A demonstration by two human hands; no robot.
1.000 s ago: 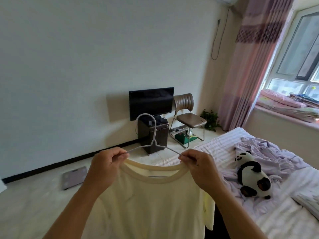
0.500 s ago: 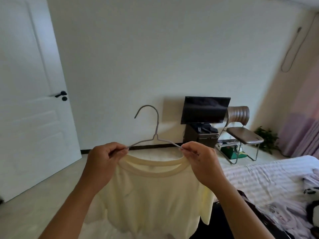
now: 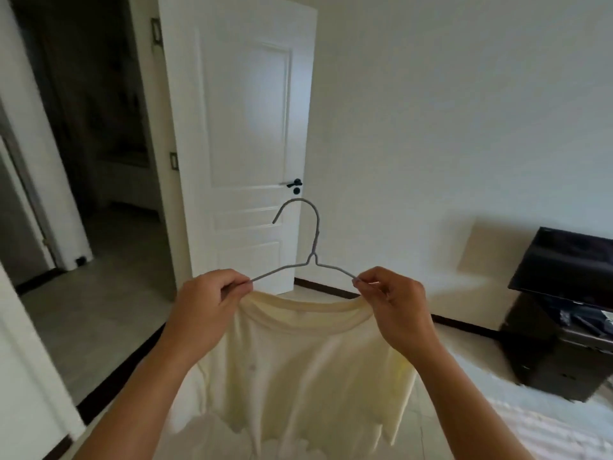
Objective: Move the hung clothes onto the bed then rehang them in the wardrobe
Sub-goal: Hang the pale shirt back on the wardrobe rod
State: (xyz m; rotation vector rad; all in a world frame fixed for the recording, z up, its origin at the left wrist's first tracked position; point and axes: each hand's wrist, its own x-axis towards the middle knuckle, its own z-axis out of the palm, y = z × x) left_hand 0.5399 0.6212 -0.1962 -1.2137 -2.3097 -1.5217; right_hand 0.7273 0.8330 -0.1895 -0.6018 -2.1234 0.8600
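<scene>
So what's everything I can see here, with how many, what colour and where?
hanger: one, grey wire, centre, held up at both shoulders
T-shirt: one, pale yellow, hanging on the hanger
door: one, white with a black handle, open, left of centre
TV: one, black, right edge
cabinet: one, dark, under the TV
left hand: one, pinches the hanger's left shoulder
right hand: one, pinches the hanger's right shoulder

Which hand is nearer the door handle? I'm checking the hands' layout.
Left, as far as this view shows. The left hand is below and left of the door handle; the right hand is below and farther right.
</scene>
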